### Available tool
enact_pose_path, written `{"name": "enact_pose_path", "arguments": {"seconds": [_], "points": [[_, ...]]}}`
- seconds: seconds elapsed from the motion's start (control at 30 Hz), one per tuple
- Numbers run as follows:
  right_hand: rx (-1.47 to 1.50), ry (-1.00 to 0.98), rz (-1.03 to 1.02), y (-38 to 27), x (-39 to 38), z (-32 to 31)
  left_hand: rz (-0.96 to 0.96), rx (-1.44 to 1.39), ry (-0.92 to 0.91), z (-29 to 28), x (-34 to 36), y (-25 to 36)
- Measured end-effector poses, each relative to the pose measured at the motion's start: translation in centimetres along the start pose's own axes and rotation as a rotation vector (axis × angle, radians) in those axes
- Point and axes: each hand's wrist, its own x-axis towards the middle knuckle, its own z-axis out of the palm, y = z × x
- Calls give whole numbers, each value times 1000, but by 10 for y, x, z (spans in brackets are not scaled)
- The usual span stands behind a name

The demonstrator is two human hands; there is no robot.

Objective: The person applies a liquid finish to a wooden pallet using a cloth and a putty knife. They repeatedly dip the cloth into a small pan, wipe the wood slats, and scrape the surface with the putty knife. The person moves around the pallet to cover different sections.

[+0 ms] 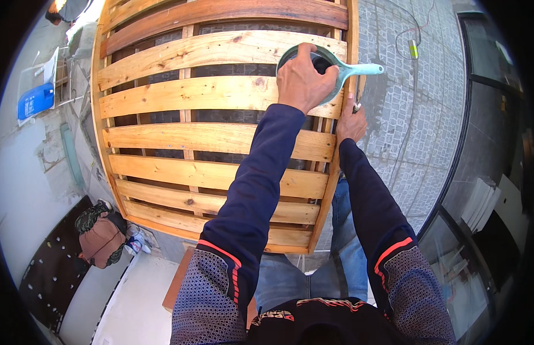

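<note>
My left hand is closed over the rim of a teal long-handled dipper, its fingers and thumb spread across the bowl. Something dark shows inside the bowl, partly covered by the hand. The dipper rests on the right side of a slatted wooden frame, its handle pointing right past the edge. Just below it, my right hand is closed at the outer side of the frame's right rail. A small metallic part shows by its fingers; what it holds is mostly hidden.
Grey patterned paving lies to the right, with a cable and a yellow-green object on it. Glass-panelled framing stands at far right. At left are a blue container and a brown bundle.
</note>
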Motion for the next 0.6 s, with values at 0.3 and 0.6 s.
{"name": "enact_pose_path", "arguments": {"seconds": [0.3,0.6], "points": [[-47,-43,43,8,4,1,-42,324,-424,44,36,-35],[-12,-66,56,5,-5,-6,105,521,-301,36,22,-37]]}}
